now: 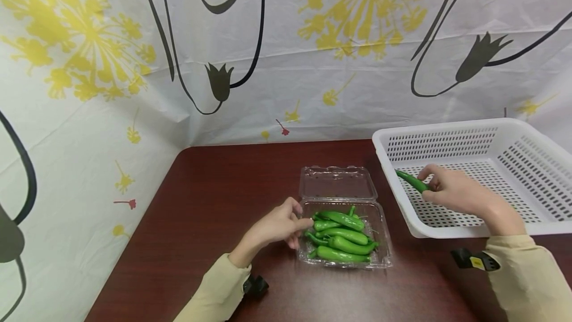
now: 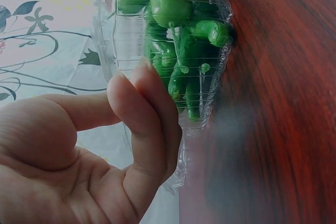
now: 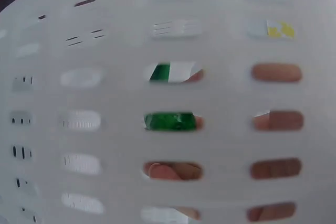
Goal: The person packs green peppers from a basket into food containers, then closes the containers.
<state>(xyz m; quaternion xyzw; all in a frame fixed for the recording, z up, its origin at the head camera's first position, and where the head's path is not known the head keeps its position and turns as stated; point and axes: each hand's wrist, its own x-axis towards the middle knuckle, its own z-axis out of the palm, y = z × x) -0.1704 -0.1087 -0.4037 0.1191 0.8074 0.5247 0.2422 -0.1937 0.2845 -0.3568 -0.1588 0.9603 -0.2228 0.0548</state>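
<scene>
A clear plastic clamshell box (image 1: 383,232) lies with its lid (image 1: 338,183) folded back. Several green chili peppers (image 1: 341,255) are heaped inside. My left hand (image 1: 279,225) is at the box's left side, fingers loosely bent, one tip overlapping the rim near the peppers. In the left wrist view those bent fingers (image 2: 152,124) stand before the box wall, with the thumb tip hidden behind them. Over the left part of a white basket (image 1: 447,232), my right hand (image 1: 456,190) pinches one green chili pepper (image 1: 412,181) between thumb and fingers. Its green shows through the basket's slots in the right wrist view.
The basket has slotted walls and a perforated floor; its raised left wall stands between it and the box. A dark red wooden table (image 1: 214,202) carries both. White patterned sheeting (image 1: 277,88) hangs along the table's back and left edges.
</scene>
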